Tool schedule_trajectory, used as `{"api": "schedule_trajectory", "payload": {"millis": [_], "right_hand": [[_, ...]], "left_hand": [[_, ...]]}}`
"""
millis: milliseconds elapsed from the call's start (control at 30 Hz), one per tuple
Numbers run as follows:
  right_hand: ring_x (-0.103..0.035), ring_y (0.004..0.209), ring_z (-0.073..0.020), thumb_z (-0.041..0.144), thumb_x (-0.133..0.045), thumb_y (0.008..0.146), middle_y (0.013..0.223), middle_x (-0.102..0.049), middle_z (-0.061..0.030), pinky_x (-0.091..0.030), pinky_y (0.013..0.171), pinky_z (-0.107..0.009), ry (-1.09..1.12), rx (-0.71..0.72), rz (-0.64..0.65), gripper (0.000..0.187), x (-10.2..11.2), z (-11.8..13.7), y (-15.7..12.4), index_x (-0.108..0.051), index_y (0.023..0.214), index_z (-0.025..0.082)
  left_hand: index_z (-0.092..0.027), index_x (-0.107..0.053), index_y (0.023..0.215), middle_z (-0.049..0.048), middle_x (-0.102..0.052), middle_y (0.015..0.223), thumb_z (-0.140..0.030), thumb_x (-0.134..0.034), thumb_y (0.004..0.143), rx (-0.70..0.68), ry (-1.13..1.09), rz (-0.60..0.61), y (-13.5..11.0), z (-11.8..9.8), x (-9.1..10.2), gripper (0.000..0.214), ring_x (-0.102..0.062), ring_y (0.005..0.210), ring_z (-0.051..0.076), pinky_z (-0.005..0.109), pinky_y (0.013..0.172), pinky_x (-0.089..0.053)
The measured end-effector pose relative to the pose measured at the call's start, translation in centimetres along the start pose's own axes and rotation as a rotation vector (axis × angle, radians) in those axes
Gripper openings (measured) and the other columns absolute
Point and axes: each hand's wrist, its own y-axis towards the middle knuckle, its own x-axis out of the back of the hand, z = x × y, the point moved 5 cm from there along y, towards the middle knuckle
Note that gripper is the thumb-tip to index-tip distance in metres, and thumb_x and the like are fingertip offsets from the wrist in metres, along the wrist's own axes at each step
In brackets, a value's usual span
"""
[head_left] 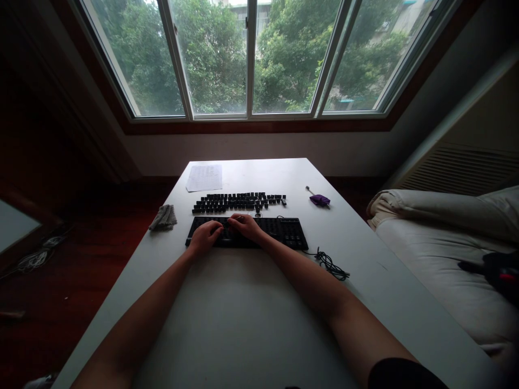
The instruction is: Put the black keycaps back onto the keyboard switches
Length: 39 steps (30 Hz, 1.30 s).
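Note:
A black keyboard lies across the white table in front of me. My left hand rests over its left part, thumb and fingers apart and slightly bent. Just to the right, my right hand is over the keys with its fingers pinched together. A thin, pale bit shows at those fingertips, too small to name. Behind the keyboard, loose black keycaps stand in rows. The keyboard's cable lies bundled at its right.
A grey cloth lies at the table's left edge, with a printed paper sheet farther back. At the right are a purple cloth-like item and a small brush-like stick. A padded sofa stands right of the table.

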Motion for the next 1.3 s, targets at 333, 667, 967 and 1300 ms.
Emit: {"api": "schedule_trajectory", "payload": {"millis": [333, 667, 967, 1300], "right_hand": [[-0.059, 0.059, -0.0128, 0.057, -0.064, 0.084, 0.065, -0.066, -0.0007, -0.046, 0.059, -0.023, -0.005, 0.003, 0.005, 0.040, -0.07, -0.07, 0.01, -0.065, 0.083, 0.016], [-0.059, 0.060, -0.0130, 0.058, -0.063, 0.084, 0.066, -0.066, -0.0011, -0.046, 0.059, -0.023, -0.049, 0.006, 0.007, 0.043, -0.01, 0.18, -0.03, -0.066, 0.084, 0.016], [-0.060, 0.061, -0.0138, 0.061, -0.062, 0.083, 0.067, -0.067, -0.0016, -0.047, 0.060, -0.023, -0.067, -0.013, 0.006, 0.045, -0.03, 0.45, -0.19, -0.066, 0.084, 0.016], [-0.059, 0.060, -0.0133, 0.061, -0.062, 0.084, 0.067, -0.067, -0.0010, -0.046, 0.059, -0.023, -0.095, -0.014, 0.003, 0.045, -0.06, 0.35, -0.12, -0.066, 0.083, 0.017]], "left_hand": [[-0.024, -0.069, 0.100, 0.0044, -0.071, 0.098, -0.038, -0.050, 0.095, -0.023, 0.020, -0.003, -0.10, -0.17, -0.09, 0.024, -0.064, 0.089, 0.021, 0.031, 0.077, -0.048], [-0.023, -0.069, 0.101, 0.0041, -0.070, 0.097, -0.036, -0.050, 0.095, -0.025, 0.035, -0.007, -0.08, -0.11, -0.12, 0.023, -0.064, 0.088, 0.021, 0.031, 0.075, -0.048], [-0.024, -0.068, 0.101, 0.0045, -0.070, 0.098, -0.036, -0.048, 0.095, -0.030, 0.037, 0.006, -0.13, -0.39, -0.05, 0.024, -0.064, 0.091, 0.022, 0.032, 0.077, -0.047], [-0.024, -0.068, 0.099, 0.0047, -0.069, 0.099, -0.036, -0.049, 0.095, -0.041, 0.060, -0.001, -0.14, -0.49, -0.08, 0.023, -0.063, 0.093, 0.022, 0.033, 0.081, -0.048]]}}
